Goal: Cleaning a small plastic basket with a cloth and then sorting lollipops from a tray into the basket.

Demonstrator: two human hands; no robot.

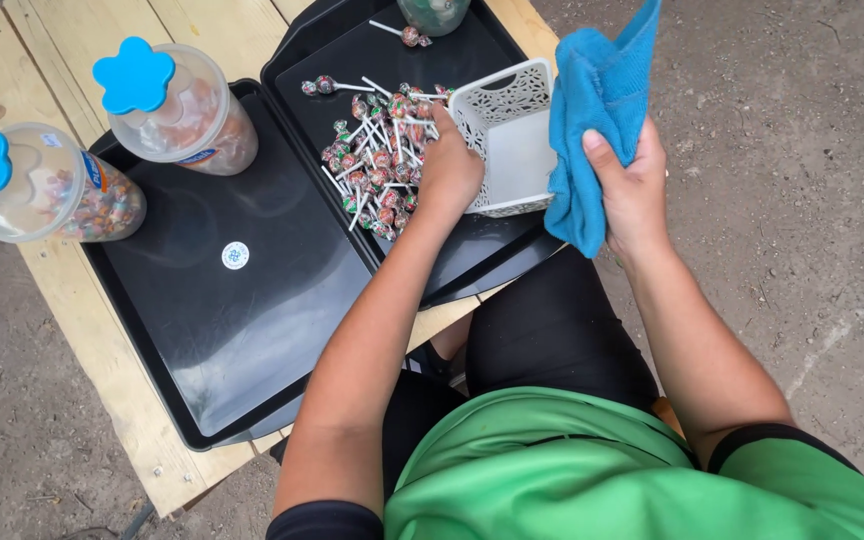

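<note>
My left hand (449,165) grips the near rim of a white perforated plastic basket (512,150), tilted on its side on the right black tray (482,255). A pile of wrapped lollipops (377,160) with white sticks lies on that tray just left of the basket's mouth. My right hand (632,190) holds a blue cloth (597,110) bunched up beside the basket's right side, over the ground.
A second black tray (232,320) lies on the left of the wooden pallet table (52,50). Two clear jars with blue flower-shaped lids (177,105) (42,185) holding sweets lie on it. Another jar (432,12) stands at the far edge. Dirt ground (802,200) surrounds the table.
</note>
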